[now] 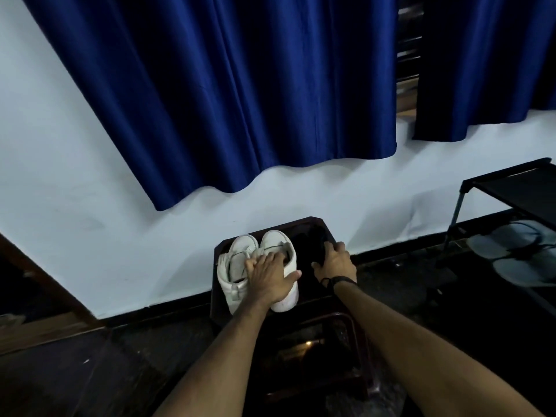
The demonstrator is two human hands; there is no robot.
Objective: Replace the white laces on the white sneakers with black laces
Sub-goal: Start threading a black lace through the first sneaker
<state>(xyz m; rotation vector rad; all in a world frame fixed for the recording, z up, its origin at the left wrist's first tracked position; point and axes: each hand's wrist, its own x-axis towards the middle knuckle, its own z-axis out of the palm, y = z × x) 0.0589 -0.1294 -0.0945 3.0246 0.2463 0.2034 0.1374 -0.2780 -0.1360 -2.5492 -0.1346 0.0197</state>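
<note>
We see the pair of white sneakers (258, 266) standing side by side on the left half of a small dark worktop (219, 308), their heels at its near edge and toes toward the white wall (90, 236). Our left hand (270, 278) lies spread over them, its grip released, fingers flat on the tongues. Our right hand (335, 260) rests on the worktop's dark right half, fingers over something black we cannot make out, so we cannot tell its grip. A blue curtain (240, 100) hangs behind; a shoe rack (511, 188) with sandals (511, 254) stands well apart on the right.
</note>
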